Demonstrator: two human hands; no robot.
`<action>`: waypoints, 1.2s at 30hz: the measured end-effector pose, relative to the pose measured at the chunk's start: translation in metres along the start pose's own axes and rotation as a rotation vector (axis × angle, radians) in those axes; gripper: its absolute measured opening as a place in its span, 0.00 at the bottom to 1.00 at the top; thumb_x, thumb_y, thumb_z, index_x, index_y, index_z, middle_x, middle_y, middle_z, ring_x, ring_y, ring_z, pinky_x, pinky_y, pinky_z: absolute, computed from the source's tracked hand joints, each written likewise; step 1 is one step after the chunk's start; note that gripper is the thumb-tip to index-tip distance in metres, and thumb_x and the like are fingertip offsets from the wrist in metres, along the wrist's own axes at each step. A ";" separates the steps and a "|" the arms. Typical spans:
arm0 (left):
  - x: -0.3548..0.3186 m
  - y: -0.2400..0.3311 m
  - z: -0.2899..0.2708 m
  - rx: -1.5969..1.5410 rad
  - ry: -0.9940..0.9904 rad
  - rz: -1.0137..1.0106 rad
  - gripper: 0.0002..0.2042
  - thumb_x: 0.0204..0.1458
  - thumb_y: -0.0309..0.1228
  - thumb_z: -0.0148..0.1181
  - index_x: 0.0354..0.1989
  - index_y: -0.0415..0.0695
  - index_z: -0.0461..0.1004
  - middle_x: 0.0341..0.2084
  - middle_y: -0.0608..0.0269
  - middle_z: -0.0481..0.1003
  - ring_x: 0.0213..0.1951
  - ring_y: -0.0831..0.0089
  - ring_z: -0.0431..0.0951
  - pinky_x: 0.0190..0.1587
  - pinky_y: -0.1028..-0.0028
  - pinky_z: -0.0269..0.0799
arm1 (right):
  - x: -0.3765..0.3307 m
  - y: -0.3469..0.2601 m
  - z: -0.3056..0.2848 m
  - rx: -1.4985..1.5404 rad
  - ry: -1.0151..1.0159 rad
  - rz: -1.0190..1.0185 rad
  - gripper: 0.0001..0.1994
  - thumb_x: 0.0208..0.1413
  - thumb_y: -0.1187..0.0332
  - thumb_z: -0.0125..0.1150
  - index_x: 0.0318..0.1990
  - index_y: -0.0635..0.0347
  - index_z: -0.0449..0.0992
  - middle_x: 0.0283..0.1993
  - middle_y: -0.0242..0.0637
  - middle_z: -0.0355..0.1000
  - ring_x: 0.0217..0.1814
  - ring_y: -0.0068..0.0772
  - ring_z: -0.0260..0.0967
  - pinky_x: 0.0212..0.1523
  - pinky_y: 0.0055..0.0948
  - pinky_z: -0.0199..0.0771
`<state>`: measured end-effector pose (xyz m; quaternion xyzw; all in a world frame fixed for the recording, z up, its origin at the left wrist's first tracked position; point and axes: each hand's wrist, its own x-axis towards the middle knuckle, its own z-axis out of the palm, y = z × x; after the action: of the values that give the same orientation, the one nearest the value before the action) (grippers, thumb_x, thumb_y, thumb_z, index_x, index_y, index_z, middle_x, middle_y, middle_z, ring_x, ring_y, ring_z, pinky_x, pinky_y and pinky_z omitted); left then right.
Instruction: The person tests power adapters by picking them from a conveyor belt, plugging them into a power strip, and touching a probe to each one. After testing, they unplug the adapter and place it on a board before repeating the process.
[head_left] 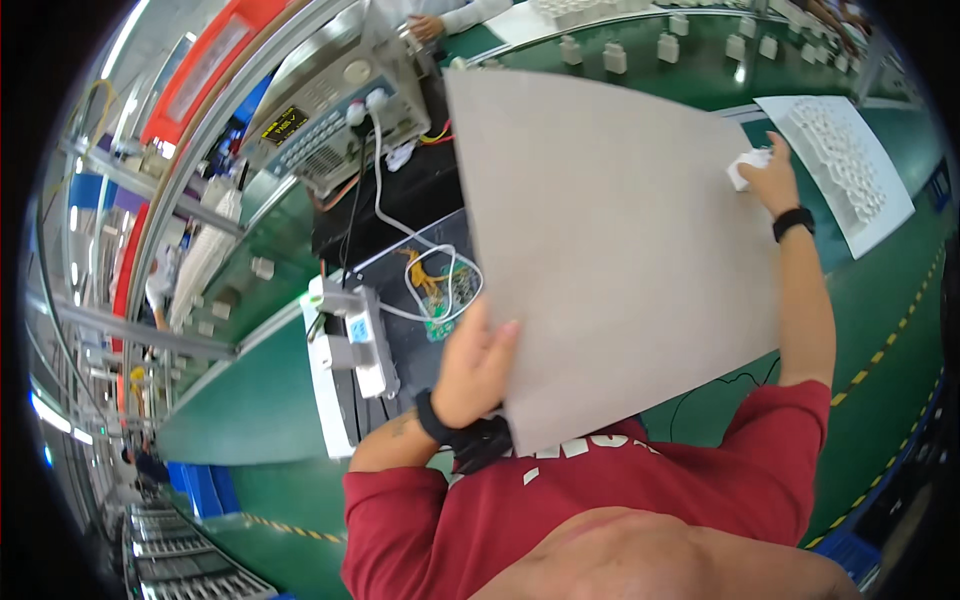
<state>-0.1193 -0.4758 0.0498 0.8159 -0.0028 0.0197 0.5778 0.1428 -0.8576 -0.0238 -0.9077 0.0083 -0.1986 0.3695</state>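
A large grey-beige cardboard sheet (610,240) spans the middle of the view, tilted in front of my body. My left hand (480,365) is closed at its left edge, the thumb on the near face; the other fingers are partly hidden. Over the sheet's far right corner, my right hand (775,180) pinches a small white block-shaped plug adapter (745,170). Beyond that hand, a pale sheet (880,225) carries rows of small white pieces (835,155). Each wrist wears a black band.
Left of the cardboard stands a grey bench tester (345,95) with a lit screen and plugged-in cable. Below it are a white power strip (370,345), looped white cord (480,285) and green circuit board (438,318). White adapters (615,58) stand on the far green belt; other people work there.
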 end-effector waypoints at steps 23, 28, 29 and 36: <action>-0.455 -0.123 -0.234 0.196 1.706 -0.296 0.10 0.58 0.30 0.42 0.43 0.35 0.62 0.33 0.57 0.71 0.35 0.72 0.73 0.38 0.76 0.71 | -0.013 0.054 -0.005 -0.353 0.082 -0.087 0.43 0.40 0.62 0.60 0.60 0.76 0.43 0.61 0.58 0.49 0.63 0.49 0.49 0.62 0.32 0.48; -0.354 -0.179 -0.182 -0.645 1.535 0.280 0.14 0.53 0.23 0.45 0.47 0.30 0.63 0.45 0.49 0.68 0.46 0.61 0.70 0.51 0.62 0.66 | -0.010 0.061 -0.001 -0.257 0.089 -0.004 0.44 0.41 0.60 0.60 0.60 0.76 0.42 0.61 0.57 0.48 0.63 0.48 0.50 0.62 0.31 0.48; -0.330 -0.178 -0.176 -0.678 1.522 0.290 0.15 0.53 0.23 0.46 0.48 0.30 0.62 0.45 0.51 0.68 0.48 0.63 0.69 0.52 0.66 0.65 | -0.010 0.060 -0.002 -0.353 0.099 -0.003 0.44 0.41 0.60 0.60 0.60 0.75 0.41 0.61 0.57 0.48 0.62 0.48 0.51 0.61 0.31 0.49; -0.198 -0.135 -0.167 -1.030 1.542 0.144 0.10 0.53 0.21 0.47 0.43 0.33 0.65 0.41 0.55 0.70 0.45 0.68 0.70 0.52 0.72 0.65 | -0.020 0.039 -0.006 -0.230 0.058 0.004 0.46 0.40 0.59 0.62 0.60 0.76 0.42 0.58 0.59 0.52 0.59 0.49 0.55 0.59 0.33 0.54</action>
<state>-0.3183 -0.2772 -0.0296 0.2181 0.3229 0.5888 0.7082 0.1270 -0.8865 -0.0530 -0.9380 0.0437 -0.2217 0.2628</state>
